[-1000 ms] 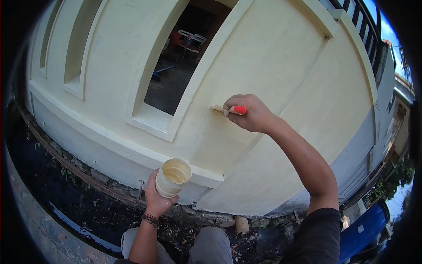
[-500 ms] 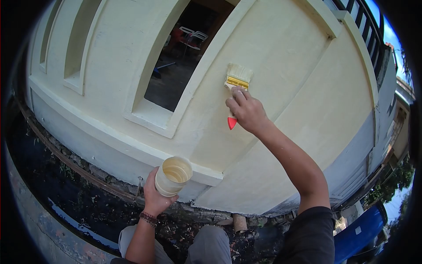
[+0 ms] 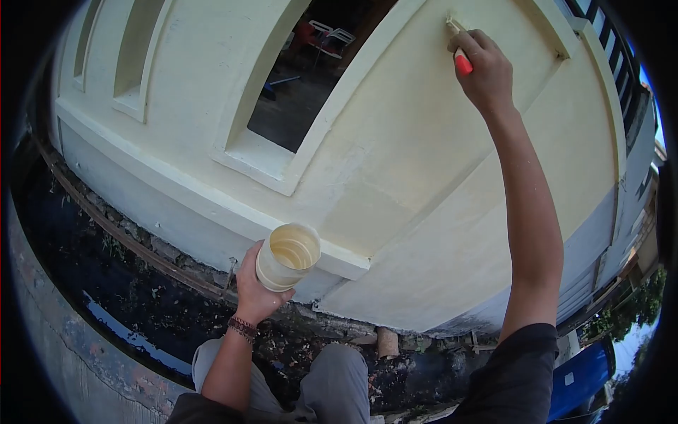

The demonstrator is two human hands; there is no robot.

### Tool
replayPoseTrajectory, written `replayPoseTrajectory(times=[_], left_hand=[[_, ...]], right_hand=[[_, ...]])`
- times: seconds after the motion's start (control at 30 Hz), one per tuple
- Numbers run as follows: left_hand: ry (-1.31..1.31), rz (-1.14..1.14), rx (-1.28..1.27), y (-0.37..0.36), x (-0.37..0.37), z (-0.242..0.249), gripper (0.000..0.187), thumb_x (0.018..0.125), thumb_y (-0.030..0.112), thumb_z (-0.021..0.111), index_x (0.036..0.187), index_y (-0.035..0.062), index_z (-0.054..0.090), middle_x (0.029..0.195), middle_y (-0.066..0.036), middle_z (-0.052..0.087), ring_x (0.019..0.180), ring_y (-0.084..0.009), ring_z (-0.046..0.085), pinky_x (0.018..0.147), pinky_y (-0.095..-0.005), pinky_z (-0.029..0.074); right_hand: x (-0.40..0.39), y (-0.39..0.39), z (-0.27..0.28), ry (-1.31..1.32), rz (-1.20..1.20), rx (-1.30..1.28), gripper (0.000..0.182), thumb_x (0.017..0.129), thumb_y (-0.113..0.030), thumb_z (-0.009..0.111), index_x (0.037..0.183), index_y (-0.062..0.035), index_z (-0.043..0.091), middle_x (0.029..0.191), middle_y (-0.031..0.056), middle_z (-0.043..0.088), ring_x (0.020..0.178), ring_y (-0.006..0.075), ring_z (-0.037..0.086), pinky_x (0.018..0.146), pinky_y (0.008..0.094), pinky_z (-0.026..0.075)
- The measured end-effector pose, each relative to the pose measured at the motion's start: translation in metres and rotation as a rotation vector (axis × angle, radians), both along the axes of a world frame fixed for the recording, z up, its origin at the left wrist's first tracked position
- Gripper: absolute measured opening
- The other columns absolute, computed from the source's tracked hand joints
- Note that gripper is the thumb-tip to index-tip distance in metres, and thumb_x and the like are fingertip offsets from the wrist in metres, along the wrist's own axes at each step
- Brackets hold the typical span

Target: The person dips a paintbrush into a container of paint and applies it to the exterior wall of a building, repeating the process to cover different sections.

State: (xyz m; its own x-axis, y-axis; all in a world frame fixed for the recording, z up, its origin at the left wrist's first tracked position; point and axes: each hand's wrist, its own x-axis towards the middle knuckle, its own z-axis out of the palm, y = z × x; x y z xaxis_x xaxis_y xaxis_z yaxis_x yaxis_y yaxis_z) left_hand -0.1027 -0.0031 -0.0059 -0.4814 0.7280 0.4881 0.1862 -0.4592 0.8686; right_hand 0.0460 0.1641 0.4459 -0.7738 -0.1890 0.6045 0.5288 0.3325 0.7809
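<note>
My right hand is closed around a paintbrush with a red-tipped handle, high on the cream wall. The brush head is seen nearly edge-on at the wall, partly hidden by my fingers. Down near the ledge, my left hand grips a pale plastic paint cup from its left side. The cup is tilted so its open mouth faces me, with cream paint coating the inside. A darker, damp-looking patch shows on the wall to the right of the cup.
A framed window opening lies left of the brush, with chairs inside. A projecting ledge runs along the wall's lower part. Below is a dark, wet ditch with debris. A blue barrel stands at lower right.
My right hand has moved up and to the right with the paintbrush, which has turned from face-on to nearly edge-on. The paint cup sits slightly higher and further right in view.
</note>
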Motion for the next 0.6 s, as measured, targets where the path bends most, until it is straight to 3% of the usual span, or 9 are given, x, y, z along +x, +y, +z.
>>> replayPoseTrajectory(times=[0.03, 0.1, 0.17, 0.2, 0.27, 0.4, 0.47, 0.57, 0.6], left_hand=[[-0.008, -0.003, -0.011, -0.001, -0.001, 0.000, 0.091, 0.050, 0.006, 0.088, 0.133, 0.0016, 0.048, 0.119, -0.017, 0.063, 0.111, -0.0312, 0.064, 0.098, -0.0396, 0.050], [-0.013, 0.020, 0.022, 0.000, -0.003, -0.001, 0.092, 0.050, 0.005, 0.087, 0.133, 0.0016, 0.048, 0.119, -0.016, 0.063, 0.111, -0.0307, 0.064, 0.097, -0.0390, 0.051], [-0.011, 0.041, 0.017, -0.001, -0.008, -0.003, 0.092, 0.050, 0.005, 0.087, 0.134, 0.0016, 0.048, 0.119, -0.016, 0.063, 0.111, -0.0303, 0.064, 0.097, -0.0388, 0.051], [-0.002, 0.064, 0.011, -0.002, -0.010, -0.003, 0.092, 0.050, 0.004, 0.087, 0.134, 0.0015, 0.048, 0.119, -0.015, 0.063, 0.111, -0.0299, 0.064, 0.097, -0.0386, 0.051], [-0.014, 0.058, 0.003, -0.007, -0.015, 0.001, 0.093, 0.050, 0.004, 0.087, 0.134, 0.0015, 0.048, 0.120, -0.015, 0.063, 0.111, -0.0293, 0.064, 0.097, -0.0384, 0.051], [-0.015, 0.060, -0.021, -0.011, -0.021, 0.000, 0.094, 0.051, 0.003, 0.087, 0.135, 0.0014, 0.047, 0.122, -0.014, 0.062, 0.113, -0.0269, 0.064, 0.098, -0.0373, 0.051], [-0.015, 0.057, -0.026, -0.013, -0.024, 0.001, 0.094, 0.051, 0.003, 0.087, 0.136, 0.0013, 0.047, 0.122, -0.014, 0.063, 0.113, -0.0264, 0.064, 0.099, -0.0371, 0.051], [-0.015, 0.066, -0.027, -0.016, -0.027, 0.000, 0.094, 0.051, 0.004, 0.087, 0.136, 0.0013, 0.047, 0.122, -0.013, 0.063, 0.113, -0.0257, 0.064, 0.099, -0.0368, 0.051], [-0.009, 0.079, -0.025, -0.017, -0.028, 0.001, 0.094, 0.051, 0.003, 0.087, 0.136, 0.0013, 0.047, 0.122, -0.013, 0.064, 0.112, -0.0255, 0.064, 0.098, -0.0367, 0.051]], right_hand=[[0.001, 0.005, -0.059, -0.067, -0.090, -0.007, 0.010, 0.079, -0.005, 0.065, 0.086, -0.0078, 0.059, 0.100, 0.0101, 0.066, 0.100, 0.0264, 0.068, 0.071, 0.0358, 0.058], [0.013, 0.005, -0.179, -0.327, -0.068, -0.013, 0.007, 0.082, -0.008, 0.062, 0.084, -0.0036, 0.058, 0.103, 0.0247, 0.065, 0.102, 0.0355, 0.068, 0.082, 0.0403, 0.060], [0.023, -0.015, -0.270, -0.558, 0.028, -0.354, 0.012, 0.086, -0.016, 0.058, 0.083, -0.0035, 0.059, 0.100, 0.0235, 0.068, 0.094, 0.0355, 0.070, 0.082, 0.0420, 0.060], [0.024, -0.022, -0.293, -0.612, -0.066, -0.747, 0.008, 0.082, -0.011, 0.062, 0.087, -0.0040, 0.060, 0.100, 0.0196, 0.068, 0.089, 0.0336, 0.070, 0.076, 0.0411, 0.059], [0.017, -0.024, -0.273, -0.366, 0.057, -1.079, 0.014, 0.077, -0.004, 0.066, 0.091, -0.0040, 0.063, 0.097, 0.0156, 0.069, 0.082, 0.0316, 0.069, 0.070, 0.0397, 0.057], [0.008, -0.013, -0.160, 0.233, 0.378, -0.889, 0.019, 0.074, 0.004, 0.069, 0.090, -0.0055, 0.066, 0.086, 0.0099, 0.070, 0.074, 0.0287, 0.067, 0.065, 0.0355, 0.055], [0.006, -0.017, -0.141, 0.154, 0.392, -0.369, 0.019, 0.074, 0.003, 0.070, 0.088, -0.0073, 0.065, 0.095, 0.0095, 0.070, 0.080, 0.0265, 0.068, 0.066, 0.0343, 0.056], [0.006, -0.014, -0.194, 0.041, 0.146, -0.248, 0.014, 0.075, -0.001, 0.068, 0.086, -0.0079, 0.062, 0.109, 0.0136, 0.068, 0.092, 0.0286, 0.069, 0.072, 0.0362, 0.058], [0.008, -0.005, -0.231, -0.115, 0.046, -0.181, 0.008, 0.078, -0.007, 0.064, 0.084, -0.0069, 0.059, 0.116, 0.0192, 0.064, 0.101, 0.0334, 0.067, 0.079, 0.0393, 0.059]])
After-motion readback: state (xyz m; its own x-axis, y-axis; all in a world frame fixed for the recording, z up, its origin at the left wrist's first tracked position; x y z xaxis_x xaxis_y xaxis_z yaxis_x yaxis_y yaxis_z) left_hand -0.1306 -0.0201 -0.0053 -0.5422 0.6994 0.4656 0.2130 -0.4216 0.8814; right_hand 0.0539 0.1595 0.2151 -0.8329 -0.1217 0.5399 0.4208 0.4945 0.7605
